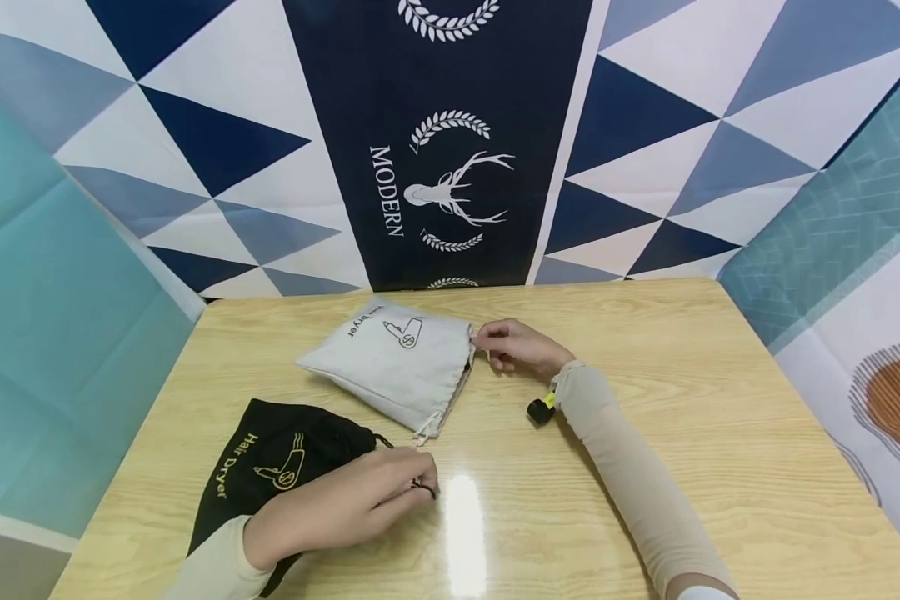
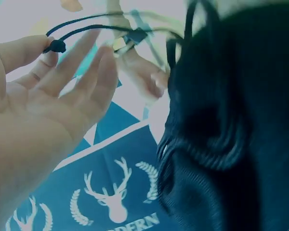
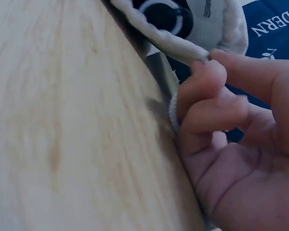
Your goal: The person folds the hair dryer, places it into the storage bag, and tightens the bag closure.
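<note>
My left hand (image 1: 348, 500) pinches the knotted end of a black drawstring (image 2: 89, 28) between thumb and index finger. The cord runs to the gathered mouth of a black drawstring bag (image 1: 232, 454) printed "Hair Dryer" in gold, which lies partly beneath my left forearm. Farther back is a white drawstring bag (image 1: 375, 354) with the same words in black, lying flat. At its mouth, my right hand (image 1: 523, 346) pinches the hem (image 3: 183, 48) between thumb and index finger. Inside that opening, a dark round object with a pale ring (image 3: 166, 19) shows in the right wrist view.
Both bags lie on a light wooden table (image 1: 645, 333). Behind it rises a patterned wall covering (image 1: 247, 142) with triangles and a deer print, and side panels stand left and right. A small black piece with a yellow tab (image 1: 542, 410) hangs by my right wrist.
</note>
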### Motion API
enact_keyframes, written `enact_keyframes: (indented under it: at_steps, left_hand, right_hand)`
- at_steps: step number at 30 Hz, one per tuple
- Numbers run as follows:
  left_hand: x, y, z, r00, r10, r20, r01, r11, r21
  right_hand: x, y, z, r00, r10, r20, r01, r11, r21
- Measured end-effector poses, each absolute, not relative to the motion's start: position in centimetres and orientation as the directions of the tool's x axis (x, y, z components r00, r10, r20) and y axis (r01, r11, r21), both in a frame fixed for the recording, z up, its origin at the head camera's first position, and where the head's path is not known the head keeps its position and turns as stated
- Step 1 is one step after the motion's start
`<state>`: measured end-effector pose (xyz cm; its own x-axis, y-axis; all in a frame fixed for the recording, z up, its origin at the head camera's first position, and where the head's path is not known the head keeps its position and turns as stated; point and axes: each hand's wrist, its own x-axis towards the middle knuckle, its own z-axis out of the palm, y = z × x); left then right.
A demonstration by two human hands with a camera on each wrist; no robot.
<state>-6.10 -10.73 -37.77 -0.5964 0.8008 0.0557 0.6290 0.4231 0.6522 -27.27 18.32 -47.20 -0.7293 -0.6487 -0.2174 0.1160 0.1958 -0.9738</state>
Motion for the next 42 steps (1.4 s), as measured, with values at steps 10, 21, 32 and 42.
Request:
enact_keyframes:
  at_steps: [10, 21, 32, 42]
  left_hand:
    - [-6.4, -11.0, -38.8, -0.601, 0.795, -0.077, 0.534, 0.472, 0.702]
    - [-10.1, -8.2, -41.1, -0.801, 0.599, 0.000, 0.553, 0.739, 0.384]
    - [-12.9, -5.4, -42.0, -0.810, 0.585, -0.030, 0.569, 0.798, 0.200]
    - [-13.1, -5.5, -42.6, -0.792, 0.605, -0.085, 0.590, 0.794, 0.147]
  right_hand:
    - [-27.8, 18.4, -48.1, -0.771, -0.603, -0.206, 0.214, 0.059, -0.975]
    - [-27.6, 18.4, -48.1, -0.774, -0.598, -0.207, 0.205, 0.073, -0.976]
    - [-27.6, 18.6, -48.2, -0.764, -0.614, -0.199, 0.186, 0.087, -0.979]
    - [-27.7, 18.6, -48.2, -0.755, -0.630, -0.182, 0.174, 0.076, -0.982]
